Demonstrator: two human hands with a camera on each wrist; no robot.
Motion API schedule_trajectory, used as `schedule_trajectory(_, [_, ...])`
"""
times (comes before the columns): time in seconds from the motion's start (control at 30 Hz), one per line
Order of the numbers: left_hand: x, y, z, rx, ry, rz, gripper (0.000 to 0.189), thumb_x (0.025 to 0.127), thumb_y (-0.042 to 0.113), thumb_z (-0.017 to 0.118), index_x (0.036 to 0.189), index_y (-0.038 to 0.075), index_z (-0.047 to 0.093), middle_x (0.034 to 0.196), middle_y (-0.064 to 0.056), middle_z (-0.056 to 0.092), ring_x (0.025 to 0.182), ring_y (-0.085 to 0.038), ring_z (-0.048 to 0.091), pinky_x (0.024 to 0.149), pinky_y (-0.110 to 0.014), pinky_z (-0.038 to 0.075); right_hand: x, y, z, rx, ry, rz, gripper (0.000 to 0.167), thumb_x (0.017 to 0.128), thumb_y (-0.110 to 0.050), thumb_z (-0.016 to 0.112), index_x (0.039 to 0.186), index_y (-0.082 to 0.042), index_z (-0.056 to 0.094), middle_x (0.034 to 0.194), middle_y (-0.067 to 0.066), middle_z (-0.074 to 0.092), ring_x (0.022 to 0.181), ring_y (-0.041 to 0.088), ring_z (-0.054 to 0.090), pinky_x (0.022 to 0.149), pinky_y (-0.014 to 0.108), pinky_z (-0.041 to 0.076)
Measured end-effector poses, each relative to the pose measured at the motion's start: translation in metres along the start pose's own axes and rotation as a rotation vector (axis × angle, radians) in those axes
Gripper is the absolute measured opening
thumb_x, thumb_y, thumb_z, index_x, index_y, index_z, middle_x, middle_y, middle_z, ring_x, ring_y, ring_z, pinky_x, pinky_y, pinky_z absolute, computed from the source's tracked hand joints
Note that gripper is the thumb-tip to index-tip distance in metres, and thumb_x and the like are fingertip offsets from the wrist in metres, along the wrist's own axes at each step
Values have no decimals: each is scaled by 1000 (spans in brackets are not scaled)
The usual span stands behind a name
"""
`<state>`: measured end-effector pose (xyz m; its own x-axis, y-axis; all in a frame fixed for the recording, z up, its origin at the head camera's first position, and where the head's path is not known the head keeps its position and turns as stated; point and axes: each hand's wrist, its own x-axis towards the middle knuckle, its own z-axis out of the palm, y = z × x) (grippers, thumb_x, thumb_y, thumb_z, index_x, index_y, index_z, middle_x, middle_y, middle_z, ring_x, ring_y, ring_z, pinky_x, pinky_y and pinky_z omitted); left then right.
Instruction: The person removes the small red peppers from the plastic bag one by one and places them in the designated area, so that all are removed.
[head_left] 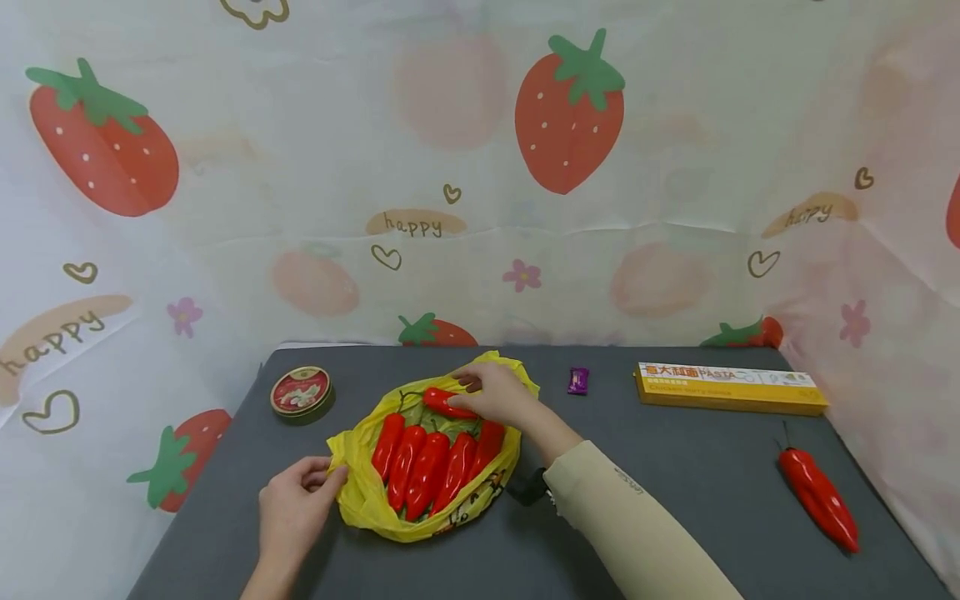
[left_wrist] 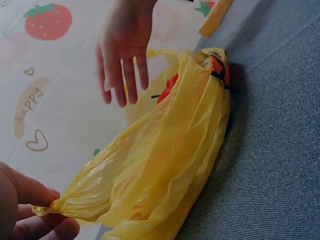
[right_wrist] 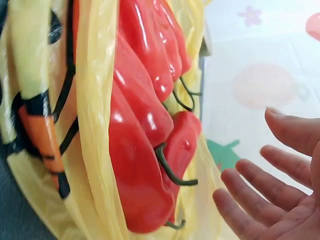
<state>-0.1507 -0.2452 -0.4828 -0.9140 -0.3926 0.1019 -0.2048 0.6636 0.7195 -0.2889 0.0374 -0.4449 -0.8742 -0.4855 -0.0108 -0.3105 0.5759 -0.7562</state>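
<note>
A yellow plastic bag (head_left: 352, 492) lies with its mouth spread on the table, holding several glossy red peppers (head_left: 427, 471) with dark green stems. My left hand (head_left: 295, 500) pinches the bag's left edge between thumb and fingers; in the left wrist view the plastic (left_wrist: 155, 165) stretches taut from that pinch. Over the bag's far right side is my right hand (head_left: 495, 393), close above a pepper lying crosswise at the back. The right wrist view shows its fingers (right_wrist: 255, 192) spread and extended, nothing in them, apart from the peppers (right_wrist: 145, 175).
Another red pepper (head_left: 817, 498) lies at the table's right. Behind it is a long yellow pasta box (head_left: 727, 398). A small purple wrapped sweet (head_left: 578, 381) sits right of the bag, and a round tin (head_left: 302, 392) at back left. A strawberry-print cloth (head_left: 480, 183) hangs behind.
</note>
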Motion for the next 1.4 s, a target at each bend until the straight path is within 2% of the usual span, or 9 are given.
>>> schedule_trajectory(0.2, [0, 1, -1, -8, -8, -8, 30, 90, 33, 77, 99, 5, 77, 80, -5, 76, 65, -10, 65, 57, -21, 48, 13, 0, 9, 21, -9, 30, 46, 94, -27, 73, 134, -6, 64, 132, 15, 66, 120, 30, 63, 99, 45, 51])
schedule_trajectory(0.37, [0, 0, -4, 3, -17, -24, 32, 90, 34, 77, 101, 4, 77, 81, -6, 76, 66, -11, 64, 57, -21, 48, 23, 3, 18, -8, -7, 56, 45, 94, -26, 73, 133, -6, 65, 129, 14, 67, 118, 30, 63, 99, 45, 52])
schedule_trajectory(0.77, [-1, 5, -1, 10, -13, -1, 32, 90, 36, 76, 101, 6, 77, 81, -4, 77, 65, -9, 65, 57, -22, 48, 34, 19, 32, -137, 22, 147, 42, 87, -22, 81, 125, -6, 70, 123, 9, 71, 116, 26, 64, 99, 41, 52])
schedule_trajectory(0.9, [0, 6, -1, 6, -15, 1, 31, 91, 35, 76, 100, 6, 77, 81, -5, 77, 66, -10, 66, 57, -22, 49, 35, 22, 37, -222, 10, 158, 44, 84, -21, 83, 125, -10, 72, 119, 6, 72, 108, 25, 65, 93, 39, 53])
schedule_trajectory(1.07, [0, 4, -2, 10, -16, -10, 32, 91, 35, 76, 101, 5, 77, 81, -5, 76, 66, -11, 65, 56, -22, 48, 35, 22, 41, -311, 24, 153, 38, 85, -18, 81, 122, -11, 73, 111, 4, 73, 100, 23, 65, 86, 36, 53])
schedule_trajectory(1.4, [-1, 6, -2, 27, -1, 3, 31, 90, 35, 76, 100, 5, 77, 80, -5, 76, 65, -11, 64, 57, -23, 48, 36, 4, 33, -168, 83, 98, 40, 90, -17, 77, 129, -9, 69, 115, 6, 73, 95, 19, 66, 88, 36, 55])
